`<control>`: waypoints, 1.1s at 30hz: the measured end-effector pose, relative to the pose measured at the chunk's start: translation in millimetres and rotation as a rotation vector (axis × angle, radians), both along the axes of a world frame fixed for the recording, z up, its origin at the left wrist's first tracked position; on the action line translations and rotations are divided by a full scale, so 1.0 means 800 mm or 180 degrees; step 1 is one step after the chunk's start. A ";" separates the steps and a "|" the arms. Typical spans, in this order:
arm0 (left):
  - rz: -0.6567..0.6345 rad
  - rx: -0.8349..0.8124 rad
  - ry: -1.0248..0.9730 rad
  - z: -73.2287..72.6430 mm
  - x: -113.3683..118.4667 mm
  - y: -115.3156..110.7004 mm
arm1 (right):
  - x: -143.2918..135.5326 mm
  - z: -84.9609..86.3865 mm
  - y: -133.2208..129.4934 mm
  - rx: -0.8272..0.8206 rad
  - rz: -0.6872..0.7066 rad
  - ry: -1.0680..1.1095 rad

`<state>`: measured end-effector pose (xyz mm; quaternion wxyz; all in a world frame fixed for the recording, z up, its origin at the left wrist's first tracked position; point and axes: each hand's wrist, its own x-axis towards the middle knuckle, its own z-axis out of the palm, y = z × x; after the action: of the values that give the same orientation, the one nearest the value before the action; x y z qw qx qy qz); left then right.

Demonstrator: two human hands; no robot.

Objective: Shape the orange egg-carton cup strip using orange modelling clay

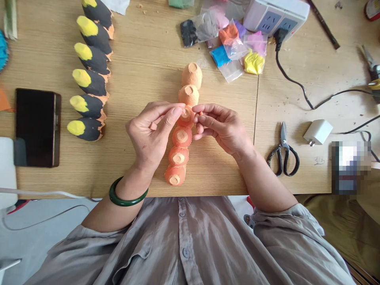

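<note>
An upright row of egg-carton cups [181, 136] lies on the table in front of me. Its lower cups are coated in orange with pale round tips, while the top two look pale and uncoated. Over the third cup from the top, my left hand [157, 126] pinches thumb and forefinger together; whatever is between them is too small to make out. My right hand [221, 126], just right of that cup, has its fingers closed on a small orange bit of clay [201, 113]. The fingertips of both hands hide part of the cup.
Another carton row [94, 61], black and yellow, lies at left beside a phone [37, 127]. Clay bags [228, 39] and a power strip [276, 16] with a cord sit at the back. Scissors [284, 148] and a white charger [318, 132] lie at right, near another person.
</note>
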<state>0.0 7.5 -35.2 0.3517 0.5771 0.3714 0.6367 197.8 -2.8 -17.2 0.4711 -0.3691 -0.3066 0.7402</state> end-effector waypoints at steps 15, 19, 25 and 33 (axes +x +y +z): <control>0.0078 0.0842 0.1263 -0.001 -0.022 0.009 | -0.004 0.018 -0.005 -0.0124 0.0147 -0.0011; 0.0118 0.0768 0.1273 0.001 -0.016 0.007 | -0.007 0.023 -0.006 -0.0222 0.0212 -0.0047; 0.0128 0.0960 0.1328 -0.005 -0.011 0.009 | -0.010 0.024 -0.008 -0.0270 0.0320 -0.0090; -0.0092 0.1170 0.1372 -0.008 -0.010 0.010 | -0.010 0.019 -0.006 -0.0388 0.0180 -0.0246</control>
<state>-7.9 15.5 -41.4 0.1632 0.7585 0.3076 0.5508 189.8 -7.5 -1.8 0.4145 -0.4166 -0.2892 0.7557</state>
